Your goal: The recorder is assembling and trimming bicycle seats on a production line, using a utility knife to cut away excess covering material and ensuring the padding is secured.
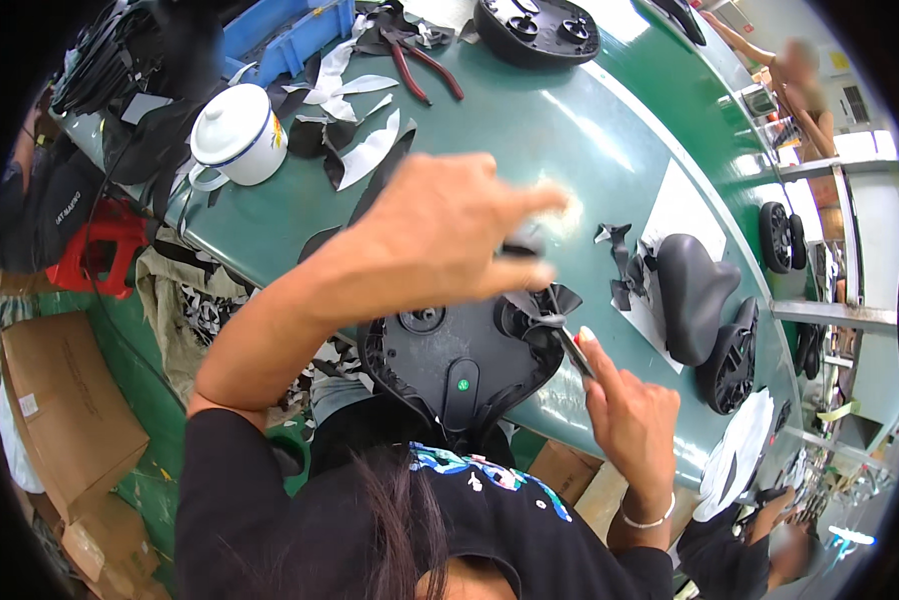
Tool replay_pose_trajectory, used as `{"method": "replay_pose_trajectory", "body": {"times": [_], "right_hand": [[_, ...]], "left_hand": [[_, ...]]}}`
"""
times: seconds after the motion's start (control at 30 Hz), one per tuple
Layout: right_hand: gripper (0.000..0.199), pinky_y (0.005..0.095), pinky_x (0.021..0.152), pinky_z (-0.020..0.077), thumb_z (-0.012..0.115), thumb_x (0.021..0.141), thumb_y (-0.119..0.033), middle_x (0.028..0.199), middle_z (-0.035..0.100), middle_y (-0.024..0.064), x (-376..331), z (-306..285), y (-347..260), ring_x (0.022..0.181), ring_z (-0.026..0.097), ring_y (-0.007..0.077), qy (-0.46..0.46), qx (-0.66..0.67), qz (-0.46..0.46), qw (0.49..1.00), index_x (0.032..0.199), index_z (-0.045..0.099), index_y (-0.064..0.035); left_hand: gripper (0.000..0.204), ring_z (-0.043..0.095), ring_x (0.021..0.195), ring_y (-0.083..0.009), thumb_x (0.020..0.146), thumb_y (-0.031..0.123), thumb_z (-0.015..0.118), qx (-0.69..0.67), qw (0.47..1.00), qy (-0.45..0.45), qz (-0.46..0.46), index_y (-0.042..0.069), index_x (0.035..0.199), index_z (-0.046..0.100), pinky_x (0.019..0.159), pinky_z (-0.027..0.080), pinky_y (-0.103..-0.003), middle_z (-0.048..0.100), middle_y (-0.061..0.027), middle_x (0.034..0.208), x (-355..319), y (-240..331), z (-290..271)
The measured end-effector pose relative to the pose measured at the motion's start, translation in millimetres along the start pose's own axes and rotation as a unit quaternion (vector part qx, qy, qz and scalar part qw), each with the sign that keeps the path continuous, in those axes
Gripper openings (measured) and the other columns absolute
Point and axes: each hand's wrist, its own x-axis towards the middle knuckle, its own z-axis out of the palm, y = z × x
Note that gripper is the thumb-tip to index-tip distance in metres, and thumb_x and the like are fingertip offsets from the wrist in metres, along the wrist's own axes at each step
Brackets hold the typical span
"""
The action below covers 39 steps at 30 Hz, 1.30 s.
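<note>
Head view puts the upturned black plastic saddle base (415,358) close before me; I should angle the slim metal tool (574,352) gripped in my right fingers (604,366) shallowly at its far-right corner, my left fingers (520,206) above, their hold unclear.

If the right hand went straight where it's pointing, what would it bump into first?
Probably the right corner of the upturned black seat, where the thin tool in the right hand points. The left hand looks just beyond, though depth is unclear.
</note>
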Motion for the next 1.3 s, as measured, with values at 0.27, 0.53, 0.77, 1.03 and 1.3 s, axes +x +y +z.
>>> {"method": "replay_pose_trajectory", "body": {"times": [0.27, 0.53, 0.77, 1.03, 1.3], "right_hand": [[0.054, 0.0367, 0.045, 0.0414, 0.06, 0.084, -0.014, 0.063, 0.059, 0.0077, -28, 36, -10, 0.048, 0.057, 0.0258, 0.044, 0.097, 0.048, 0.993, 0.136, 0.045, -0.0095], [0.05, 0.0268, 0.048, 0.0471, 0.055, 0.09, -0.009, 0.081, 0.066, 0.0076, -62, 45, -41, 0.053, 0.057, 0.0103, -0.018, 0.563, 0.296, 0.771, 0.138, 0.041, -0.0084], [0.049, 0.0262, 0.066, 0.0501, 0.062, 0.085, -0.006, 0.106, 0.058, 0.0107, -38, 84, 46, 0.084, 0.062, 0.0172, 0.301, 0.625, 0.324, 0.643, 0.131, 0.043, -0.0027], [0.053, 0.036, 0.084, 0.052, 0.06, 0.087, -0.006, 0.134, 0.041, 0.0101, 16, 100, 103, 0.111, 0.055, 0.027, 0.471, 0.719, 0.269, 0.433, 0.136, 0.039, -0.0071], [0.026, 0.0255, 0.053, 0.0489, 0.063, 0.084, -0.004, 0.1, 0.06, 0.0056, 19, 80, 70, 0.061, 0.057, 0.012, 0.409, 0.512, 0.21, 0.725, 0.11, 0.056, -0.0014]], "left_hand": [[0.024, 0.051, 0.066, -0.0114, 0.077, 0.024, 0.068, -0.585, 0.758, -0.01, -0.286, 0.003, 0.07, 0.062, 0.059, 0.039, -0.026, 0.057, -0.0022, 0.069, 6, -8, 19], [0.03, 0.06, 0.083, -0.0277, 0.087, 0.034, 0.061, -0.64, 0.732, 0.196, -0.128, 0.004, 0.082, 0.064, 0.079, 0.049, -0.042, 0.063, -0.0085, 0.084, -4, -21, -5], [0.035, 0.054, 0.066, -0.0085, 0.085, 0.036, 0.067, -0.247, 0.919, -0.217, -0.215, 0.002, 0.09, 0.064, 0.06, 0.045, -0.029, 0.06, -0.0028, 0.07, 3, -70, 41], [0.038, 0.063, 0.078, -0.0259, 0.085, 0.04, 0.06, -0.272, 0.935, -0.203, -0.106, 0.003, 0.094, 0.066, 0.073, 0.049, -0.038, 0.066, -0.0147, 0.081, 56, -51, 70], [0.036, 0.061, 0.099, -0.0223, 0.096, 0.036, 0.05, -0.563, 0.772, -0.204, -0.212, 0.004, 0.113, 0.056, 0.084, 0.049, -0.035, 0.062, -0.0077, 0.108, 24, -39, 62]]}}
